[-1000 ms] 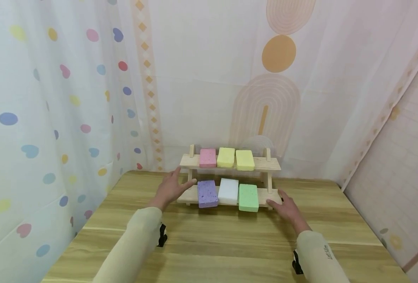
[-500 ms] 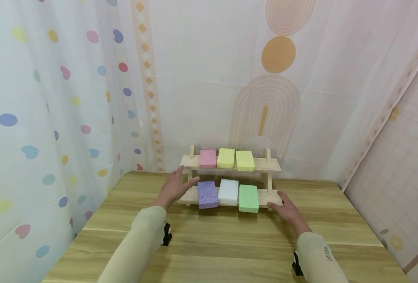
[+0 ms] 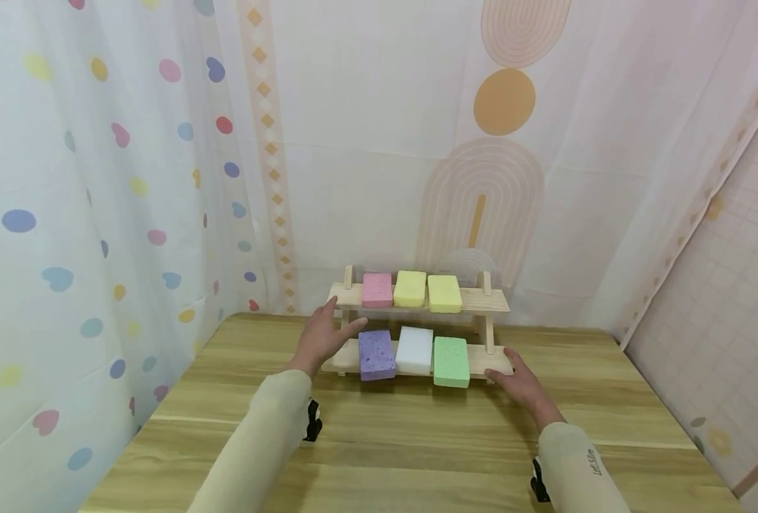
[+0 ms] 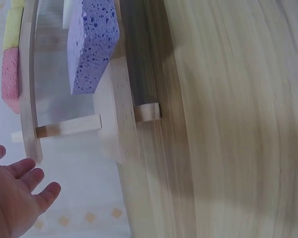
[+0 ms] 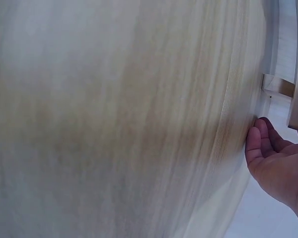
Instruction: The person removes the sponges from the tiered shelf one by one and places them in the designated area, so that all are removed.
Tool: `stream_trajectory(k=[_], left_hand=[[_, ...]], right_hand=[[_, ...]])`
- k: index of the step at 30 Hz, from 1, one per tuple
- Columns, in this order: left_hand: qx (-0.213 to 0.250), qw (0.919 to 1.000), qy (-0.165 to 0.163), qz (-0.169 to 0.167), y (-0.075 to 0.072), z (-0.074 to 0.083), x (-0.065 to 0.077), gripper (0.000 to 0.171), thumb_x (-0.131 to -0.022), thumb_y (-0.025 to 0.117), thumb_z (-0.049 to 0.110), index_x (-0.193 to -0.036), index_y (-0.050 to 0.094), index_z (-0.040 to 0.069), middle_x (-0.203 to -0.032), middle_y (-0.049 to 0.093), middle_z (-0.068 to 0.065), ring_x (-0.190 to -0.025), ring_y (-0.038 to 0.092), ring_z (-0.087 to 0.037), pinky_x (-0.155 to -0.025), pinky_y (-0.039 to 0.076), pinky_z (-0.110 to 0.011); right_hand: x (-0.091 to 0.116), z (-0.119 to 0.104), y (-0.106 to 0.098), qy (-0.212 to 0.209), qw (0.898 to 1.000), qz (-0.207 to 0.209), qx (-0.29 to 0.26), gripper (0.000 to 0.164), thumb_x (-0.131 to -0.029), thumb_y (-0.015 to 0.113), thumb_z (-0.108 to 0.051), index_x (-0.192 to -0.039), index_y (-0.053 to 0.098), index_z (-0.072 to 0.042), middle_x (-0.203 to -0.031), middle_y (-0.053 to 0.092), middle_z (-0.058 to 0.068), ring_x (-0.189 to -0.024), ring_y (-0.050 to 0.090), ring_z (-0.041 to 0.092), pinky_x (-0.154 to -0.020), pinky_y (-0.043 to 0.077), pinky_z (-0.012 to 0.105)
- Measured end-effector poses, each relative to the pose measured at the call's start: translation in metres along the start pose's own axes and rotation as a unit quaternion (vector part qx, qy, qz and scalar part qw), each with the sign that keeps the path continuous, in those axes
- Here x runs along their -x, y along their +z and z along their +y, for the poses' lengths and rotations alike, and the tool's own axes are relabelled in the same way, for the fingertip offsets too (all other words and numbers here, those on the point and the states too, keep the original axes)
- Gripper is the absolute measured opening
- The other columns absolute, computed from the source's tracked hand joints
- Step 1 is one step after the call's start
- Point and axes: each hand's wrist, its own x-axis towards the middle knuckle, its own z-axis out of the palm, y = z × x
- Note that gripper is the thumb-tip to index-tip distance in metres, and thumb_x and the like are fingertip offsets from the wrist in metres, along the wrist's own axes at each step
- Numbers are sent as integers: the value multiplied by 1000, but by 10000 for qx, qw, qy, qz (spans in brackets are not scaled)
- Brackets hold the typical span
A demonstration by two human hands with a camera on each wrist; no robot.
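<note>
Wooden rack (image 4: 121, 96) on a wood-grain table (image 4: 238, 119), short foot (image 4: 148, 112) visible under its lower board. On the rack's lower board: purple sponge (image 4: 93, 44), pores clear, cropped sliver of something white (image 4: 66, 14) beside it. On the rack's upper board (image 4: 28, 106): pink sponge (image 4: 10, 77), yellow sponge (image 4: 13, 29) next to it. Left hand (image 4: 17, 196) by the rack's end, fingers extended, contact unclear. Diamond-patterned curtain (image 4: 77, 198) behind the rack.

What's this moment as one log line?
left hand: fingers spread, by rack, left end; right hand: at rack's right end, grip unclear; upper: pink sponge, two yellow sponges; lower: purple sponge, white block, green sponge
</note>
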Motion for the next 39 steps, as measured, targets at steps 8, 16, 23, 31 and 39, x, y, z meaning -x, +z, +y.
stream_trajectory(k=[8,16,23,31,39], left_hand=[[282,9988,10,390,10,11,-9,96,-89,65,58,-157,21,6,-156,28,-25,-142,28,-42,-112,27,-58],[467,9953,82,843,20,26,-16,89,-89,68,53,-154,31,4,-150,38,-24,-136,37,-40,-109,33,-55],[904,9896,-188,1101,33,39,-19,95,-84,72,57,-153,33,6,-146,38,-22,-131,40,-37,-107,37,-53],[964,9810,-569,1587,51,50,-30,89,-83,75,51,-150,38,4,-142,38,-24,-129,41,-38,-105,38,-54],[1030,9726,-731,1950,64,58,-36,85,-84,77,46,-147,40,4,-140,40,-23,-129,39,-36,-103,39,-54]], right_hand=[[0,2,-1,-4,10000,21,-28,82,-99,59,-39,-157,12,-3,-158,12,33,-143,12,51,-112,16,65],[-2,3,0,-48,9998,91,-142,87,-96,61,-43,-157,12,-4,-158,13,33,-143,13,52,-111,16,65],[-2,3,0,-52,9999,93,-110,83,-98,60,-38,-157,12,-4,-157,13,34,-143,14,51,-112,17,64],[-2,3,1,29,9998,104,-138,83,-98,60,-38,-157,12,-4,-157,13,33,-143,14,51,-112,17,64],[-4,5,2,26,9997,114,-228,84,-98,61,-39,-158,13,-6,-158,15,31,-143,16,50,-112,18,63]])
